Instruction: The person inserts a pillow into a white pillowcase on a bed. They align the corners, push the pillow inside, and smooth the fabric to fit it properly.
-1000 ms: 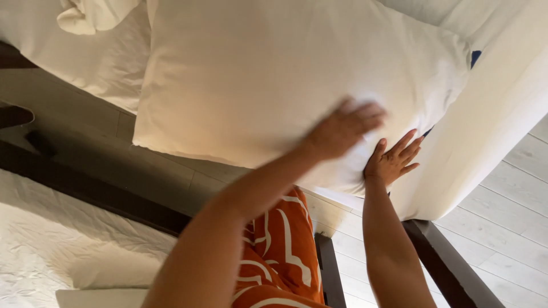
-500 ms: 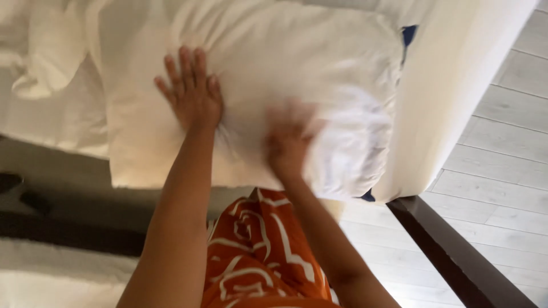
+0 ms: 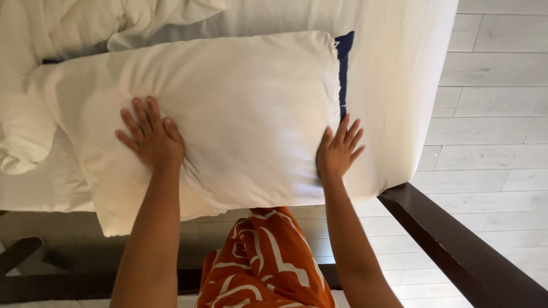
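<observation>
A large white pillow [image 3: 228, 114] lies across the near end of a bed with a white sheet [image 3: 394, 85]. My left hand [image 3: 151, 137] presses flat on the pillow's left part, fingers spread. My right hand [image 3: 338, 151] rests flat against the pillow's right edge, fingers apart, touching the sheet beside it. A dark blue patch [image 3: 344, 63] shows just past that right edge. Neither hand grips anything.
Rumpled white bedding [image 3: 114, 23] bunches at the upper left. A dark wooden bed frame rail [image 3: 456, 251] runs diagonally at the lower right, over pale plank flooring [image 3: 491, 114]. My orange patterned clothing [image 3: 262, 262] fills the lower middle.
The pillow has settled flatter on the bed. My left hand slid toward the pillow's left part and my right hand moved out to its right edge.
</observation>
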